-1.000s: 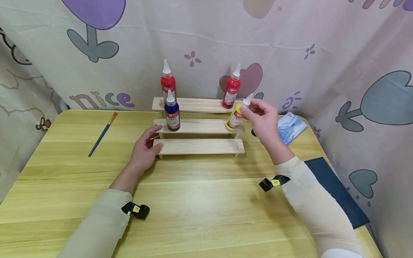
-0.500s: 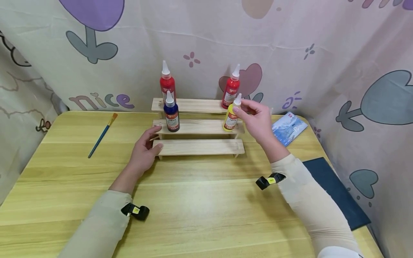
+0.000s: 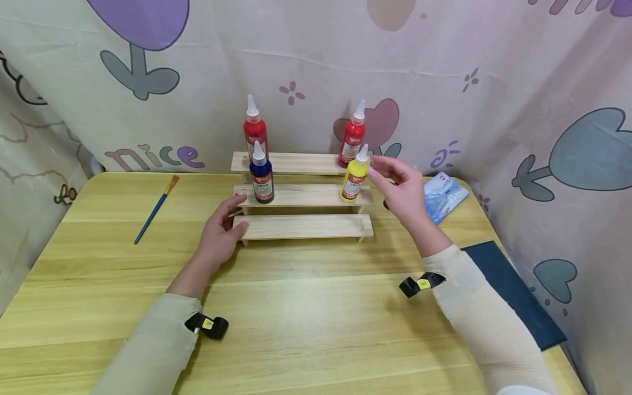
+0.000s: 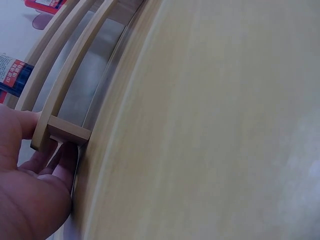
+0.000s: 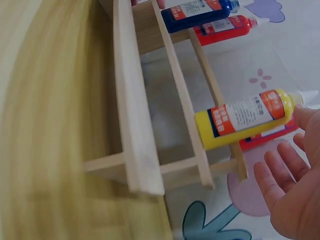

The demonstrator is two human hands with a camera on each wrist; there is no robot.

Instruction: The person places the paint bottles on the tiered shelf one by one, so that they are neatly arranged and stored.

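Observation:
A three-step wooden display rack [image 3: 302, 226] stands at the back of the table. My left hand [image 3: 220, 230] grips its left end, thumb on the lowest step and fingers at the step behind. On the right of the middle step stands an upright yellow paint bottle [image 3: 353, 184] with a white nozzle cap. Beside it is my right hand [image 3: 407, 195], fingers spread and not wrapped round it; the thumb is close to the bottle's neck. A dark blue paint bottle [image 3: 263, 184] stands at the middle step's left. Two red paint bottles, one left [image 3: 254, 131] and one right [image 3: 352, 138], stand on the top step.
A blue-handled paintbrush [image 3: 156, 211] lies on the table [image 3: 306, 318] to the left. On the right are a light blue printed packet [image 3: 444, 196] and a dark flat sheet [image 3: 511, 293]. A patterned curtain [image 3: 316, 49] hangs behind the rack.
The yellow bottle went left and now stands upright on the middle step. My right hand let go of it and drew slightly right. The left hand keeps its grip on the rack.

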